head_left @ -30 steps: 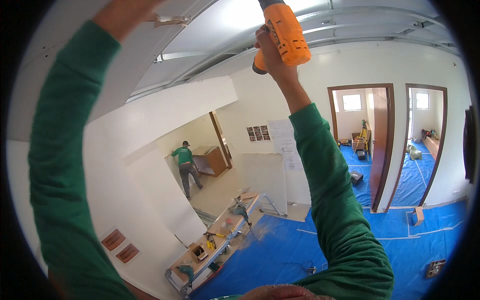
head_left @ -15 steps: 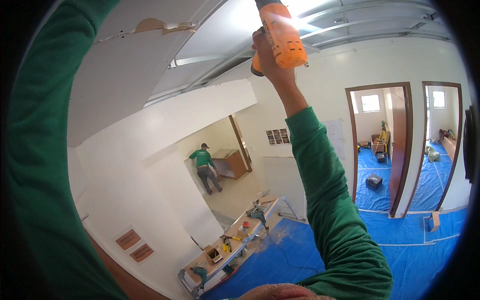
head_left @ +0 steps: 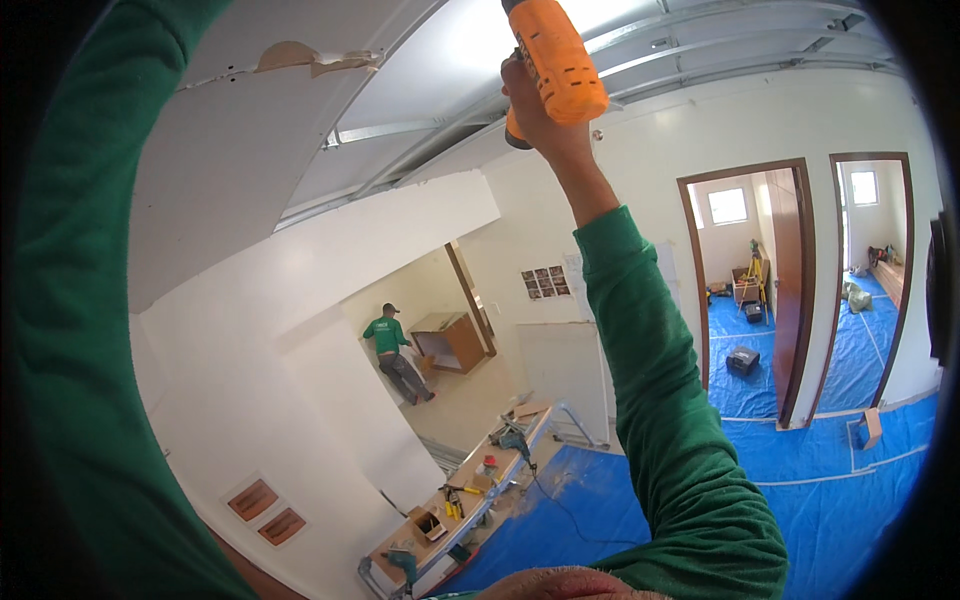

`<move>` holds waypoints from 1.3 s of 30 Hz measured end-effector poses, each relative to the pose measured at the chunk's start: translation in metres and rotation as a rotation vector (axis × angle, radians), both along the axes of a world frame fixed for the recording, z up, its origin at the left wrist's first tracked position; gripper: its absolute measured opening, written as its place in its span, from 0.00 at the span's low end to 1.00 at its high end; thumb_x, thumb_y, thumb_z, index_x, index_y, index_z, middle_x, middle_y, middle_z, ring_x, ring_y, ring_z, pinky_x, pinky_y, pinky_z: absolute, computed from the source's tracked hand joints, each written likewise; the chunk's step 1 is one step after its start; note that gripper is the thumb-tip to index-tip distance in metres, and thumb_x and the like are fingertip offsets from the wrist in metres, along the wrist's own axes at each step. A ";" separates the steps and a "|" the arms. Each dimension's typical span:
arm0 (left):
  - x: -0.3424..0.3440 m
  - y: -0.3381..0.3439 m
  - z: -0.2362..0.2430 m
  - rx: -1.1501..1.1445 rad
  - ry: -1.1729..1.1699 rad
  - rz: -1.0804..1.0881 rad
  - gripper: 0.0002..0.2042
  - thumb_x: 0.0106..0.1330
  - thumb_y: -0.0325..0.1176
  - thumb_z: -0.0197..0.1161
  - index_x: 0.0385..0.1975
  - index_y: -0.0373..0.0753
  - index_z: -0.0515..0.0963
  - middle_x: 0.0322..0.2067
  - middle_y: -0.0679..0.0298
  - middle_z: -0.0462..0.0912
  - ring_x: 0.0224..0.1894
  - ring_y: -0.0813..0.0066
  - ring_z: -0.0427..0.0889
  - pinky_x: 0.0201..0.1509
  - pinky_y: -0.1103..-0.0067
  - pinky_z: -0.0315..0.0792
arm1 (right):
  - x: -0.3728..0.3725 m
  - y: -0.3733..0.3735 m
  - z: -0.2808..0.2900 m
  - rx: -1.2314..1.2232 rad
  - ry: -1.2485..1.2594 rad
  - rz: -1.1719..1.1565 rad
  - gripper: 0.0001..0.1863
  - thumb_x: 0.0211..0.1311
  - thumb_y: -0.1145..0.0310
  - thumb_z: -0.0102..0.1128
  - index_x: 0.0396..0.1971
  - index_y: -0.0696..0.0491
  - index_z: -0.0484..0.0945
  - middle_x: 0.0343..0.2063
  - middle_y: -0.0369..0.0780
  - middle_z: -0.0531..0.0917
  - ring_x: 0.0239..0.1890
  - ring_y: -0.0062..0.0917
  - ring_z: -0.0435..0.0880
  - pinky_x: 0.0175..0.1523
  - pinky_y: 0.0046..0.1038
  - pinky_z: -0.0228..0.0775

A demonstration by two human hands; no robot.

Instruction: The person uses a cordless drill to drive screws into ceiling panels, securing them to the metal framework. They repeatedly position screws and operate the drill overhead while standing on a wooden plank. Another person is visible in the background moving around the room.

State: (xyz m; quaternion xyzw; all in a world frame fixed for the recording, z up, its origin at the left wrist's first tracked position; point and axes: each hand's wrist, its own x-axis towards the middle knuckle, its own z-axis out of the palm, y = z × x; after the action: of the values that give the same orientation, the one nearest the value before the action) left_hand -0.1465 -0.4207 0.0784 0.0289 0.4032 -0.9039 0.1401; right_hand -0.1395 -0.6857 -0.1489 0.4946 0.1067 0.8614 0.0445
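Observation:
Raised overhead, my right hand is wrapped round the handle of an orange cordless drill. The drill's front end runs out of the top of the picture, so its tip and what it touches are hidden. My left arm in a green sleeve reaches up along the left side, and its hand is beyond the frame. Between the arms hangs a grey ceiling board with a torn, brownish patch along its seam. Beside the board, metal ceiling framing is exposed.
Below stands a long work platform bearing corded drills, a small box and hand tools. Blue sheeting covers the floor, with a cable across it. Two doorways open at the right. A co-worker in green bends by a wooden cabinet.
My view has shifted slightly, so the room sits a little higher and further left. The drill stays in my raised right hand. The co-worker leans more toward the cabinet.

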 end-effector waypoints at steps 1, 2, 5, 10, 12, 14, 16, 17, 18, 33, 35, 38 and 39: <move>-0.001 0.000 -0.001 -0.013 0.005 0.002 0.07 0.67 0.39 0.66 0.27 0.48 0.85 0.27 0.69 0.86 0.30 0.72 0.84 0.39 0.71 0.81 | -0.002 -0.001 0.001 -0.032 0.012 0.039 0.06 0.66 0.67 0.63 0.36 0.54 0.80 0.27 0.31 0.82 0.29 0.16 0.83 0.36 0.24 0.78; 0.000 0.000 -0.001 0.008 0.016 0.006 0.07 0.67 0.39 0.66 0.27 0.48 0.85 0.27 0.69 0.86 0.30 0.72 0.84 0.39 0.71 0.81 | 0.000 -0.002 0.001 -0.064 0.025 0.086 0.06 0.66 0.67 0.63 0.35 0.54 0.80 0.27 0.31 0.82 0.29 0.16 0.83 0.35 0.24 0.77; 0.000 0.000 -0.001 0.034 0.053 0.022 0.07 0.67 0.39 0.66 0.28 0.48 0.85 0.27 0.68 0.86 0.29 0.72 0.83 0.39 0.71 0.81 | 0.008 0.000 0.001 -0.081 -0.021 0.067 0.07 0.67 0.66 0.63 0.34 0.54 0.80 0.27 0.31 0.82 0.30 0.16 0.83 0.36 0.24 0.77; -0.001 0.000 -0.001 0.009 0.076 0.048 0.07 0.68 0.39 0.65 0.28 0.48 0.85 0.27 0.68 0.86 0.29 0.73 0.83 0.39 0.72 0.81 | 0.003 -0.002 0.001 -0.060 -0.007 -0.019 0.08 0.68 0.65 0.63 0.35 0.54 0.80 0.27 0.31 0.82 0.30 0.16 0.83 0.37 0.24 0.78; 0.001 -0.001 0.002 0.012 0.029 0.029 0.08 0.69 0.39 0.65 0.28 0.48 0.84 0.27 0.68 0.86 0.29 0.74 0.83 0.39 0.72 0.80 | 0.002 -0.005 0.003 -0.075 0.000 -0.022 0.08 0.68 0.65 0.64 0.36 0.54 0.80 0.27 0.31 0.82 0.30 0.16 0.83 0.37 0.24 0.78; 0.002 -0.002 0.002 0.022 0.004 0.020 0.08 0.69 0.39 0.65 0.28 0.48 0.84 0.27 0.68 0.86 0.29 0.74 0.82 0.39 0.72 0.80 | 0.002 -0.006 0.003 -0.107 0.000 0.016 0.08 0.68 0.64 0.64 0.36 0.54 0.80 0.26 0.31 0.82 0.30 0.16 0.84 0.37 0.24 0.78; 0.001 -0.002 0.002 0.038 0.001 0.021 0.08 0.69 0.39 0.65 0.28 0.48 0.84 0.26 0.68 0.86 0.28 0.74 0.82 0.38 0.72 0.80 | 0.002 -0.008 0.002 -0.095 -0.009 0.011 0.09 0.68 0.64 0.64 0.36 0.54 0.80 0.26 0.31 0.82 0.30 0.16 0.84 0.37 0.25 0.77; 0.001 -0.002 0.003 0.034 0.010 0.025 0.08 0.69 0.39 0.65 0.28 0.47 0.84 0.26 0.68 0.86 0.28 0.74 0.82 0.38 0.73 0.80 | 0.002 -0.007 0.002 -0.092 -0.015 0.008 0.09 0.68 0.64 0.64 0.36 0.54 0.80 0.25 0.31 0.82 0.30 0.16 0.84 0.36 0.25 0.77; 0.001 -0.001 0.004 0.030 0.019 0.027 0.08 0.69 0.39 0.65 0.28 0.47 0.84 0.26 0.68 0.86 0.28 0.74 0.82 0.38 0.73 0.80 | 0.001 -0.007 0.002 -0.086 -0.010 0.015 0.09 0.68 0.64 0.64 0.36 0.54 0.80 0.26 0.31 0.82 0.30 0.16 0.84 0.36 0.25 0.77; -0.002 -0.001 0.001 0.011 0.019 0.014 0.08 0.68 0.41 0.67 0.29 0.48 0.85 0.27 0.70 0.86 0.30 0.75 0.83 0.39 0.74 0.80 | -0.011 -0.005 -0.001 -0.057 0.024 0.045 0.10 0.69 0.60 0.63 0.37 0.52 0.80 0.26 0.30 0.82 0.29 0.16 0.82 0.36 0.25 0.77; -0.001 -0.002 0.001 0.013 0.008 0.012 0.08 0.68 0.41 0.67 0.29 0.48 0.86 0.28 0.70 0.86 0.30 0.75 0.83 0.40 0.73 0.80 | -0.010 -0.005 -0.001 -0.055 0.033 0.069 0.10 0.70 0.60 0.63 0.37 0.52 0.80 0.26 0.30 0.83 0.29 0.16 0.82 0.36 0.25 0.77; 0.000 -0.002 0.001 -0.010 -0.011 0.005 0.08 0.67 0.41 0.67 0.29 0.48 0.85 0.28 0.70 0.86 0.31 0.75 0.83 0.40 0.73 0.80 | -0.010 -0.006 0.001 -0.105 -0.006 -0.028 0.09 0.70 0.61 0.62 0.38 0.52 0.80 0.26 0.30 0.83 0.29 0.16 0.82 0.35 0.25 0.77; 0.000 -0.001 0.001 -0.012 0.005 0.006 0.07 0.67 0.42 0.67 0.29 0.48 0.85 0.28 0.70 0.86 0.31 0.75 0.83 0.40 0.73 0.80 | -0.013 -0.006 0.001 -0.108 -0.004 -0.032 0.09 0.70 0.62 0.62 0.37 0.52 0.80 0.26 0.30 0.83 0.29 0.16 0.82 0.35 0.25 0.77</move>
State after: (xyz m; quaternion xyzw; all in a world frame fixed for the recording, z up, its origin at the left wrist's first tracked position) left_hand -0.1467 -0.4219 0.0797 0.0246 0.3980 -0.9060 0.1420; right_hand -0.1521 -0.6922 -0.1478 0.4916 0.1449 0.8544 0.0851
